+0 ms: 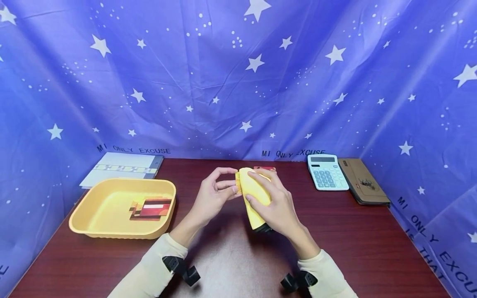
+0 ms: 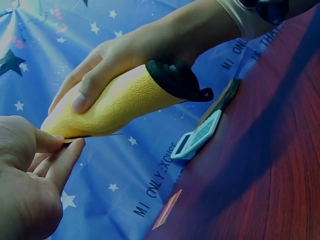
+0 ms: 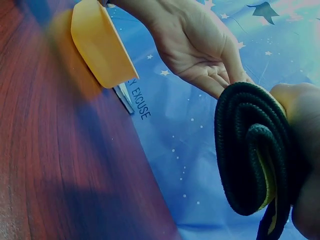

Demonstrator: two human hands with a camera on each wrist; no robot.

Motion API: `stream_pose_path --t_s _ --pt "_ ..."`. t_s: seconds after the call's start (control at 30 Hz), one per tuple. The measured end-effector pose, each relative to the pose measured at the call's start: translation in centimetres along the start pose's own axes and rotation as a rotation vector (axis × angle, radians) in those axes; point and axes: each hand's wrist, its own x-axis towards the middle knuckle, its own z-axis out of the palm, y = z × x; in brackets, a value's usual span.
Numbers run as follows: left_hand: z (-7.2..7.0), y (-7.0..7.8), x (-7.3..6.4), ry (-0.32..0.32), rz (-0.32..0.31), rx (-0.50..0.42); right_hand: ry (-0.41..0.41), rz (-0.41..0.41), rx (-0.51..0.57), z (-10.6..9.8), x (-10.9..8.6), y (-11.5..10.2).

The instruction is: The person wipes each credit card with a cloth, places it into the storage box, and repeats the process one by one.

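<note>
My right hand grips a rolled yellow cloth with black edging, raised above the table. Its thumb and fingers spread over the cloth's sides. In the right wrist view, the coiled black edge shows the layers of the roll. Between thumb and fingertips, my left hand pinches a thin orange-yellow card right at the cloth's left side. Seen edge-on in the left wrist view, the card is a dark line along the cloth, mostly hidden by the fingers.
A yellow basin on the left holds several red and yellow cards. Behind it lies a white notebook. Another red card lies beyond my hands. Far right are a calculator and a brown wallet. Starry blue curtains surround the table.
</note>
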Motion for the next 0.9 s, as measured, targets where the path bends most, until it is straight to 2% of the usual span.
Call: stream_pose_path --t_s 0.33,0.6,0.9 --pt "0.0 0.0 -0.2 0.024 -0.012 0.016 -0.008 -0.022 -0.032 0.3 -0.2 -0.2" --pt "0.1 0.7 -0.3 0.037 -0.012 -0.018 0.037 -0.028 -0.079 -0.2 0.2 0.2" --pt "-0.2 1.4 -0.2 0.040 -0.005 -0.002 0.083 0.051 -0.092 -1.4 0.5 1.2"
